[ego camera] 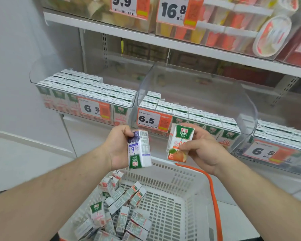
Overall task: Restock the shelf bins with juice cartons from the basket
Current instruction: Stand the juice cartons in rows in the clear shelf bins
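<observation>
Juice cartons: your left hand (117, 146) grips an inverted purple carton (139, 149), your right hand (204, 150) an orange carton (179, 142), above the basket (186, 173). Fingers curl round both. Mixing flavours risks filling the wrong bin (195, 101).

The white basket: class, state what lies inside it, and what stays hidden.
Inside the white basket, a loose heap of small juice cartons fills the left side; bare slotted floor shows on the right. Any cartons beneath the heap are covered, so no count is possible.
</observation>
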